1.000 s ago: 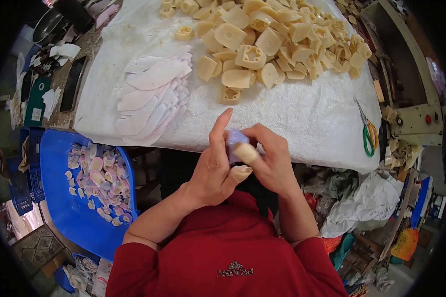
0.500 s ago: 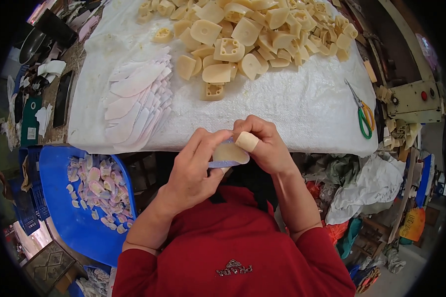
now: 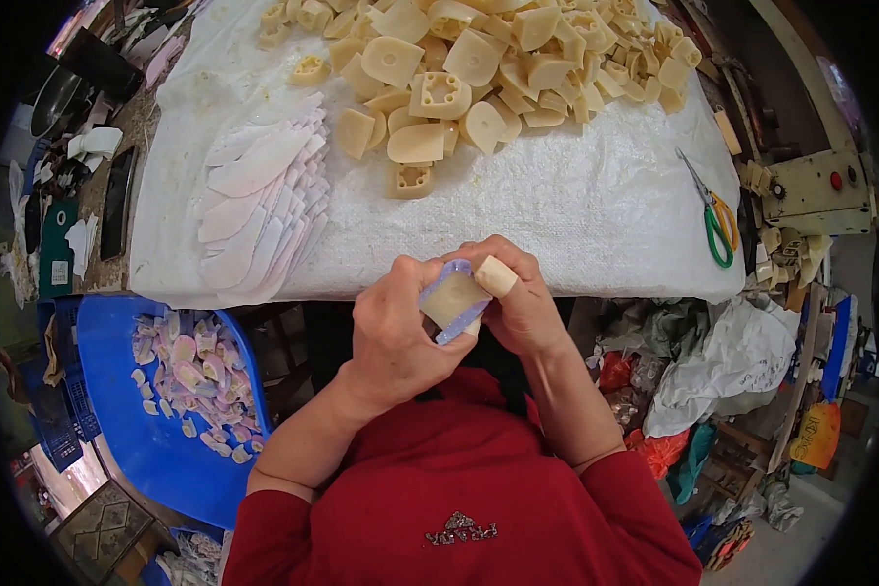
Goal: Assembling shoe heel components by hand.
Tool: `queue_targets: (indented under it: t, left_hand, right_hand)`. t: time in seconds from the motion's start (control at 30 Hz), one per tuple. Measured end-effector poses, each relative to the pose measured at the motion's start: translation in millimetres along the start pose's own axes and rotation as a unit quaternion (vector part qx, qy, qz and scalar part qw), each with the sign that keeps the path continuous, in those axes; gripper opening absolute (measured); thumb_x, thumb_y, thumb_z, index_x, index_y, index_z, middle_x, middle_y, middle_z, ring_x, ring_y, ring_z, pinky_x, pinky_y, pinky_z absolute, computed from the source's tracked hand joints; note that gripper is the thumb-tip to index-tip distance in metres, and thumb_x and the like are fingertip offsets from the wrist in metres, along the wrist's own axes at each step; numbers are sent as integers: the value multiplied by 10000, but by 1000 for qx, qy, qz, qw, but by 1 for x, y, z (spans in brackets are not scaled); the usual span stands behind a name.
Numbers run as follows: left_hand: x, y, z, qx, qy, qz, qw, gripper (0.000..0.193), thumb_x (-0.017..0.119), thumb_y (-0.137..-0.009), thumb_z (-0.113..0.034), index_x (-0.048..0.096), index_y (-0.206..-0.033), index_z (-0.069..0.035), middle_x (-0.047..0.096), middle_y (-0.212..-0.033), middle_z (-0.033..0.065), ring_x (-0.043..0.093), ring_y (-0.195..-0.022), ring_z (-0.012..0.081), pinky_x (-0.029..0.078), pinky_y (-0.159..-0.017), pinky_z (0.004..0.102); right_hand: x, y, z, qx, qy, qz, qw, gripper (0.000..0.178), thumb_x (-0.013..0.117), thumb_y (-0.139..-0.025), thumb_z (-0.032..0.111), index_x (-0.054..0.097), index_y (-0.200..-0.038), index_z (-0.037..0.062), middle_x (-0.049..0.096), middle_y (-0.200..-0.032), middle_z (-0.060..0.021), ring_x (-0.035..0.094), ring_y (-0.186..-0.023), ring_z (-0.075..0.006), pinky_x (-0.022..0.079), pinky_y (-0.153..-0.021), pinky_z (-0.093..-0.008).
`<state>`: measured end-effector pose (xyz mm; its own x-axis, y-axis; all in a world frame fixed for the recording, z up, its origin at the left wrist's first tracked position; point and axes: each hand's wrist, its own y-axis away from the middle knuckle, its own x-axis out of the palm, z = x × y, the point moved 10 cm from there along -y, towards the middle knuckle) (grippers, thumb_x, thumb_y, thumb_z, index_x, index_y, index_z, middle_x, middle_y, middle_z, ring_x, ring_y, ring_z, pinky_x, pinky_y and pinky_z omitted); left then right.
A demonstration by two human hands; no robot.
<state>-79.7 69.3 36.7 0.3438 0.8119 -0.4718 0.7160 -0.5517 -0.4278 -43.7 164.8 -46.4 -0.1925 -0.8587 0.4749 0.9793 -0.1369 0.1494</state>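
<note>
At the table's near edge, both hands hold a cream plastic shoe heel (image 3: 453, 298), with glittery lilac covering material (image 3: 457, 266) around its rim. My left hand (image 3: 393, 327) is closed around its left side. My right hand (image 3: 525, 303) grips its right side, the thumb in a tan finger wrap lying at the edge. Some fingertips are hidden behind the heel. Ahead of my hands lies one loose heel (image 3: 410, 180), hollow side showing. A large heap of bare cream heels (image 3: 474, 59) covers the far part of the table. Overlapping pale pink cut pieces (image 3: 254, 210) are stacked at left.
Scissors (image 3: 718, 220) with green and orange handles lie at the table's right on a white woven sheet (image 3: 576, 234). A blue tub (image 3: 156, 459) below left contains many covered heels (image 3: 200, 376). At right stand a beige control box (image 3: 818, 195) and crumpled plastic bags (image 3: 723, 366).
The heel has turned in my hands, and its flat cream face now shows more fully. Both hands have shifted slightly around it. The table's contents appear a little further left in the view.
</note>
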Motion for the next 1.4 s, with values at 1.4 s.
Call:
queue_targets:
  t: [1.4]
  left_hand:
    - [-254, 140, 114, -218, -268, -385, 856, 340, 611, -802, -68, 567, -1137, -35, 575, -990, 91, 544, -911, 197, 425, -818, 301]
  right_hand:
    - [139, -92, 81, -408, 700, -21, 585, 353, 601, -667, -15, 642, -991, 119, 508, -1129, -79, 425, -1052, -296, 347, -863, -401]
